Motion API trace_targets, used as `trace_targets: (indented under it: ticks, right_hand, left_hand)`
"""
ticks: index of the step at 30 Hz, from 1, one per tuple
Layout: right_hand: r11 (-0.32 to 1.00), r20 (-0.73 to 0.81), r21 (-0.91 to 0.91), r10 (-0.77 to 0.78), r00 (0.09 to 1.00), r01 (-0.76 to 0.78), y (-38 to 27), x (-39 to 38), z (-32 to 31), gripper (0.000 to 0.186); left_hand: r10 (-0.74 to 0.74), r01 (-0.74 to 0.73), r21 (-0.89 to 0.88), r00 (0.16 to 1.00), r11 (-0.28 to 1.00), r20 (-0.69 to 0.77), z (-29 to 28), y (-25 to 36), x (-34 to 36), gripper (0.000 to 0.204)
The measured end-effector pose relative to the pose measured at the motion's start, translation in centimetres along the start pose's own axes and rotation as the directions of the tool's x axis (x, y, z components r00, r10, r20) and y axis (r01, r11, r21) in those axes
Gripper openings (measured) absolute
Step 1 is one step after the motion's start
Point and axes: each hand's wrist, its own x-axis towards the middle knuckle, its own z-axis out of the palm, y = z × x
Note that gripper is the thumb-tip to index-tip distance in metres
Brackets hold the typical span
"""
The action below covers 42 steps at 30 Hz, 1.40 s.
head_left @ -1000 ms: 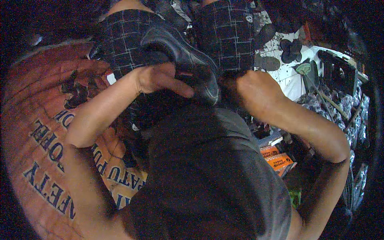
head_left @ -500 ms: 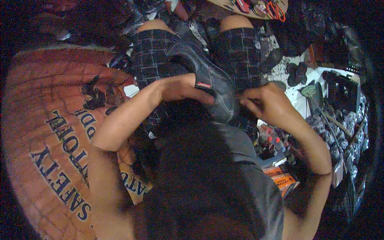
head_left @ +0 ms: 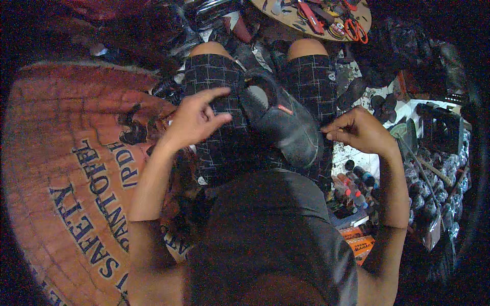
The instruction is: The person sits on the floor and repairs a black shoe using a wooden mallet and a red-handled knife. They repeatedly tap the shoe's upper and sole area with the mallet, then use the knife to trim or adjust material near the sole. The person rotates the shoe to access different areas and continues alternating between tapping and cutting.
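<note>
A black leather shoe with a small red tag lies diagonally across my thighs in checked shorts, its opening turned toward the upper left. My left hand hovers left of the shoe with thumb and fingers apart, holding nothing. At the shoe's lower right, my right hand is closed in a pinch beside the toe; whatever is between the fingertips is too small to make out.
A round board carrying red-handled scissors and tools stands beyond my knees. A red printed banner spreads on the left. At the right are plastic bottles, orange boxes, wrapped items and a dark crate.
My left hand has let go of the shoe and moved left. The shoe has turned to show its opening. The view has shifted, bringing the round board into sight at the top.
</note>
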Motion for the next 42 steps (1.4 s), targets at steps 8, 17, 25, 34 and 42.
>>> trace_targets:
  ticks: [8,17,25,34,42]
  right_hand:
    - [1.0,0.011,0.004,0.012,1.0,-0.012,0.7,0.1,0.2,0.017]
    - [0.938,-0.052,-0.344,0.009,0.999,-0.026,-0.9,-0.4,1.2,0.013]
    - [0.907,-0.185,-0.421,-0.113,0.976,0.026,-1.0,-1.1,2.9,0.015]
    - [0.913,-0.245,-0.367,0.091,0.965,-0.179,-2.5,-0.8,5.2,0.017]
    - [0.862,-0.22,-0.455,0.133,0.966,-0.222,-4.2,-0.6,5.8,0.017]
  left_hand:
    - [0.349,-0.314,0.28,0.933,0.907,-0.083,-2.2,-2.1,-0.1,0.014]
    - [0.168,-0.031,-0.379,0.928,0.925,0.333,-3.3,2.1,-0.3,0.02]
    - [0.244,-0.305,0.183,0.924,0.934,0.295,6.1,2.1,6.8,0.014]
    - [0.088,-0.173,0.011,0.555,0.985,0.827,7.5,-2.9,10.3,0.027]
    - [0.141,-0.35,0.022,0.432,0.937,0.891,7.7,-3.0,10.6,0.03]
